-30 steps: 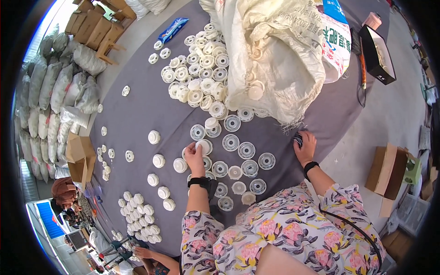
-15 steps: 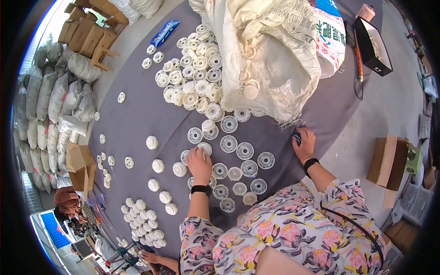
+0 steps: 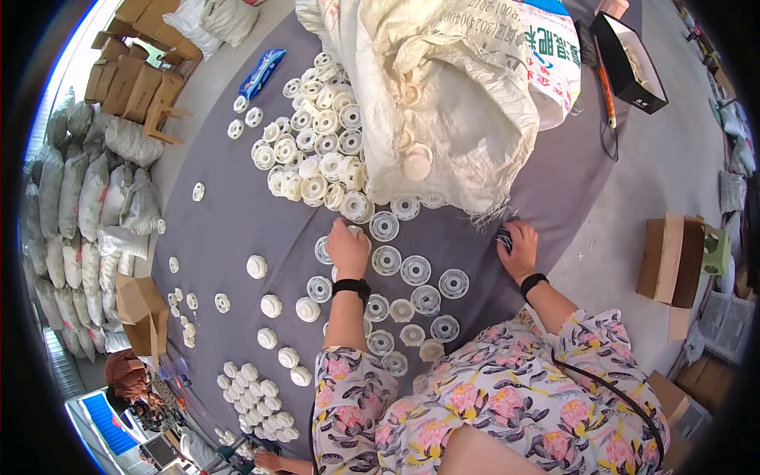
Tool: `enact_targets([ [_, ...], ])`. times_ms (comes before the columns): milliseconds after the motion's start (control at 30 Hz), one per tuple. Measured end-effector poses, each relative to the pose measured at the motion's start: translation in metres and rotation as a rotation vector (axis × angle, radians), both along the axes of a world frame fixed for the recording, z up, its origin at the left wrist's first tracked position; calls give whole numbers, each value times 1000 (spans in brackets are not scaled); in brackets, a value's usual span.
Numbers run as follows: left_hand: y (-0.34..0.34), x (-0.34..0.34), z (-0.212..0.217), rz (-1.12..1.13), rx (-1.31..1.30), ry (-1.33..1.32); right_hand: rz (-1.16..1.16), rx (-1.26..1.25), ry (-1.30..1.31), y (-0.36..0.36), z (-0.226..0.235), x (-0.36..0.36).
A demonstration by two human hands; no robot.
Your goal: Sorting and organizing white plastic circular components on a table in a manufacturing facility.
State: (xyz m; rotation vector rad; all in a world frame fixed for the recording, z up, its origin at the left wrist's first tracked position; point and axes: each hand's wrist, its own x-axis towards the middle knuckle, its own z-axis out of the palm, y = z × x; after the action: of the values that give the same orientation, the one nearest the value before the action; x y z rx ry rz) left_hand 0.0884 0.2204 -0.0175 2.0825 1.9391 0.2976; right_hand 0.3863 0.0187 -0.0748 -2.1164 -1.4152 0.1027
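Observation:
My left hand (image 3: 348, 252) reaches into the middle of the table, its fingers curled at a white round plastic part whose edge shows just past them. Around it lie several clear plastic discs (image 3: 416, 270), some flat and apart, two to the right holding a whiter centre. My right hand (image 3: 519, 252) rests at the cloth's right side, fingers closed around a small dark object with pale lines (image 3: 504, 236), mostly hidden. To the left, domed white assembled parts (image 3: 307, 309) stand in a loose line.
A heap of white plastic rings (image 3: 324, 121) lies beside a large open woven sack (image 3: 463, 119). Grouped white parts (image 3: 257, 402) sit at lower left, small rings (image 3: 222, 303) farther left. A black box (image 3: 629, 65) stands far right; another person's hand (image 3: 267, 460) shows at lower left.
My left hand has moved forward from a domed white part to the one sitting on a clear disc nearer the heap. My right hand stays on the dark object. The whole view has shifted slightly.

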Motion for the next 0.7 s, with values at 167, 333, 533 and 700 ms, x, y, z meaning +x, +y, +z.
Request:
enact_targets([
  [167,-7,-21,1,-96,119,-152,8,17,-5,0,2,0],
  [333,-8,-61,-8,204,331,-439,-8,14,-10,-1,-1,-1],
  [533,-18,-87,-26,-3,200,-320,-9,8,-6,0,1,-3],
  [700,-26,-73,-12,-30,306,-105,-14,11,-14,-2,0,0],
])
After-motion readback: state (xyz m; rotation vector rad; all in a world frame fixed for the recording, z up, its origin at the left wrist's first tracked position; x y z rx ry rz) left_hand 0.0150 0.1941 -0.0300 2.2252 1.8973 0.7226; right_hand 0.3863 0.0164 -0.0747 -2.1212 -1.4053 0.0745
